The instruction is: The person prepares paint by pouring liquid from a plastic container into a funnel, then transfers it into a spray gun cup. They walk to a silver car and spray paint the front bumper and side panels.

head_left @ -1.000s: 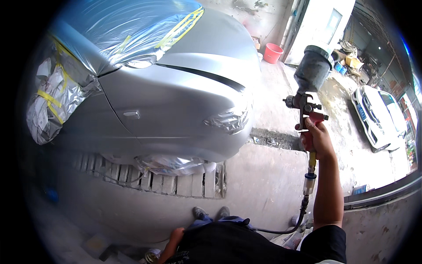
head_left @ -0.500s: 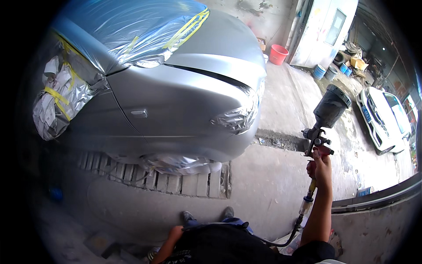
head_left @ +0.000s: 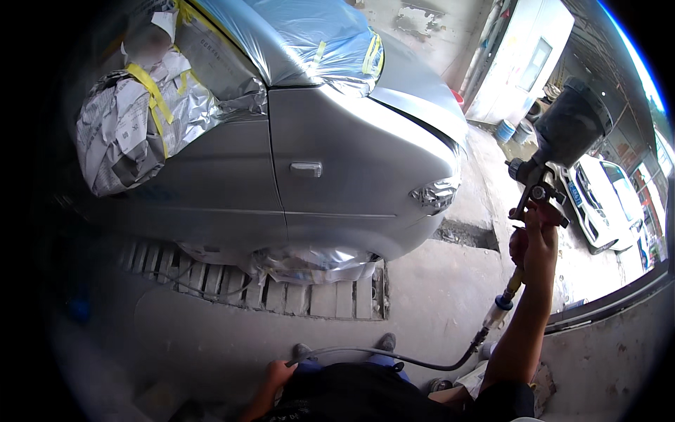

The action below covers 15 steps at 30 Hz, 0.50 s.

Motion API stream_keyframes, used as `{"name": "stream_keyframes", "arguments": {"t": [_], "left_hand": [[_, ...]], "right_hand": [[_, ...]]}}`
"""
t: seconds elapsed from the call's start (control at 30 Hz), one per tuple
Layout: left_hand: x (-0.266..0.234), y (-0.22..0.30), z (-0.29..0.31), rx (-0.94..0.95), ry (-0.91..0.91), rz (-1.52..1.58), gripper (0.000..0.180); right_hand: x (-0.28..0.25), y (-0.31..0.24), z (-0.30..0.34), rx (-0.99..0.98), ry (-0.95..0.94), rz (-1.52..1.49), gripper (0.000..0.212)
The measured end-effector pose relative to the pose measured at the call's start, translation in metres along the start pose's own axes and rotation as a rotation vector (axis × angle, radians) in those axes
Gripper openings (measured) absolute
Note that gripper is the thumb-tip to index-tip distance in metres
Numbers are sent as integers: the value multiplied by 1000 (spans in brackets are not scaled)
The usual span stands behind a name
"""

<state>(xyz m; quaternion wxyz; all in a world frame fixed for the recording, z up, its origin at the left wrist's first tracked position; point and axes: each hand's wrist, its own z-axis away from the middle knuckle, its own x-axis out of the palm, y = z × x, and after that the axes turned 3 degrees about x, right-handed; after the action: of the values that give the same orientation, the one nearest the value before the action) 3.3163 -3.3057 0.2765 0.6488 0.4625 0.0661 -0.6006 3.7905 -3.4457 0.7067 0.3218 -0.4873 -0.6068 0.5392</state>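
In my right hand [head_left: 540, 243] is a paint spray gun [head_left: 534, 172], gripped by its red handle and held up to the right of the car, with a dark cup [head_left: 573, 126] on top. A grey air hose [head_left: 394, 354] leaves the fitting under the handle and crosses in front of my body. My left hand [head_left: 278, 373], low near my waist, is closed around the hose. Ahead stands a silver-grey car [head_left: 344, 151] with a side marker lamp [head_left: 306, 169]. Blue-tinted film [head_left: 295, 35] covers its windscreen; crinkled masking [head_left: 434, 195] covers the headlight.
Paper and yellow tape wrap the mirror [head_left: 126, 141]. Film shrouds the front wheel [head_left: 316, 266] above a slatted floor grate [head_left: 299, 299]. A floor channel [head_left: 465, 234] lies past the bumper. Drums [head_left: 505, 131], a white car [head_left: 598, 200] and a low ledge [head_left: 612, 299] are rightward.
The view has shifted, so the car sits further right in it. The spray gun appears nearer and larger. The hose now stretches visibly across my front to my left hand.
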Motion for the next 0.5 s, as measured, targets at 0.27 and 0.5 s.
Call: {"name": "stream_keyframes", "arguments": {"t": [0.27,0.5], "left_hand": [[-67,-76,8,-117,79,6,44],[-28,-158,-19,-54,105,-122,58]], "right_hand": [[124,-63,84,-134,-251,-57,30],[167,-70,114,-107,-531,-223,26]]}}
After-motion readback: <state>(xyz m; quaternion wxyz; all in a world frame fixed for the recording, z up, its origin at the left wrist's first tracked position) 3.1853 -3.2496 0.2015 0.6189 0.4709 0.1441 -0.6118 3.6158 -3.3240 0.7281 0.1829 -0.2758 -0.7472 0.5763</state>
